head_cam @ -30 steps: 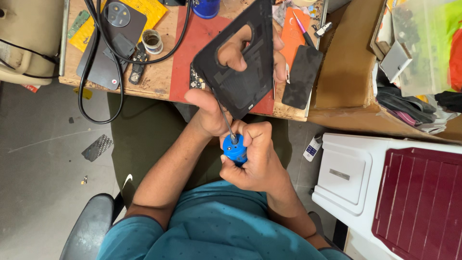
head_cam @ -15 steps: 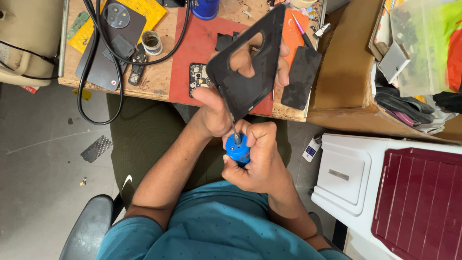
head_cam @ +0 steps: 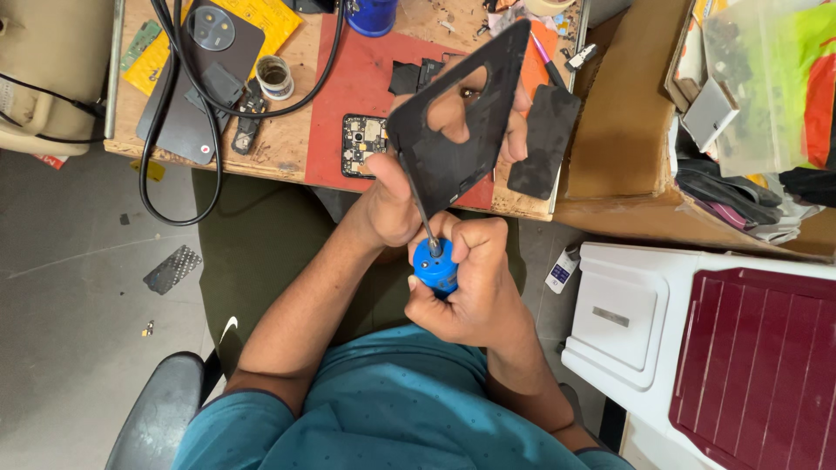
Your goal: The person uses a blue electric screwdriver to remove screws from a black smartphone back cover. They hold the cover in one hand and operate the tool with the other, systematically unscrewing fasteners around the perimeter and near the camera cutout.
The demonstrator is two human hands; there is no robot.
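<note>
My left hand (head_cam: 387, 209) holds up a black phone back cover (head_cam: 461, 144) above the desk edge, fingers showing through its camera cutout. My right hand (head_cam: 466, 292) is wrapped around a small blue round container (head_cam: 433, 265) over my lap. A thin dark rod (head_cam: 418, 204) runs from the container's top up along my left thumb; I cannot tell which hand pinches it. An opened phone with a bare circuit board (head_cam: 364, 144) lies on the red mat (head_cam: 357, 78) just beyond my left hand.
The wooden desk (head_cam: 287, 148) carries a dark phone (head_cam: 205, 70), black cables (head_cam: 178, 130), a small jar (head_cam: 275, 77), a blue cup (head_cam: 372, 13) and a black panel (head_cam: 544, 139). A cardboard box (head_cam: 623, 130) and white-and-maroon bin (head_cam: 697, 339) stand at right.
The back cover has tipped more upright and shifted slightly right and away. Both hands have stayed together at the blue container, with the rod remaining at its top.
</note>
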